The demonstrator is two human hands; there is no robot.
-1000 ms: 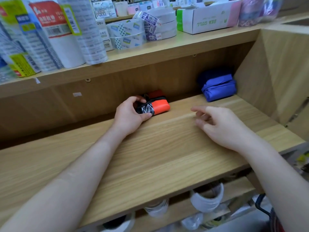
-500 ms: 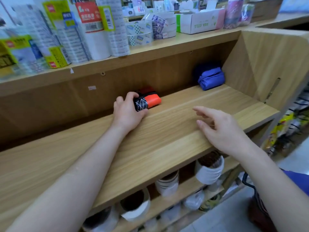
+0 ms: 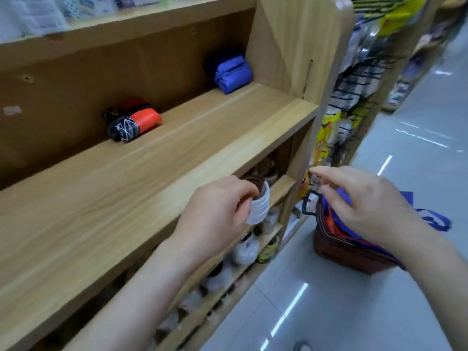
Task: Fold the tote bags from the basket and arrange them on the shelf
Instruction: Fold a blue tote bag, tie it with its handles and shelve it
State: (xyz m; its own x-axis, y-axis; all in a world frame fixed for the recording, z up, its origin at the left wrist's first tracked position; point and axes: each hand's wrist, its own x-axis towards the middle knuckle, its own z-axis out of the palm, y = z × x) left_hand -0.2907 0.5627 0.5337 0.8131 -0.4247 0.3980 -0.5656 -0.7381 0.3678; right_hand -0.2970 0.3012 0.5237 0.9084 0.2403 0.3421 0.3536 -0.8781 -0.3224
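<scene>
No lettering can be read. The packages (image 3: 83, 6) on the far upper shelf (image 3: 152, 17) at the left and the yellow packets (image 3: 323, 138) hanging at the right are blurred. The white sticker (image 3: 11, 110) at the far left and the white lines on the folded tote bag (image 3: 134, 124) spell nothing legible.

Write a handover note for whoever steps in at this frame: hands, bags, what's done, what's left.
Left hand: fingers loosely curled, holding nothing, in front of the shelf edge.
Right hand: open, hovering over the basket on the floor at right.
Done: orange-and-black folded bag and blue folded bag sit apart at the back of the shelf.
Left: blue and orange loose bags in the basket need folding and shelving.
</scene>
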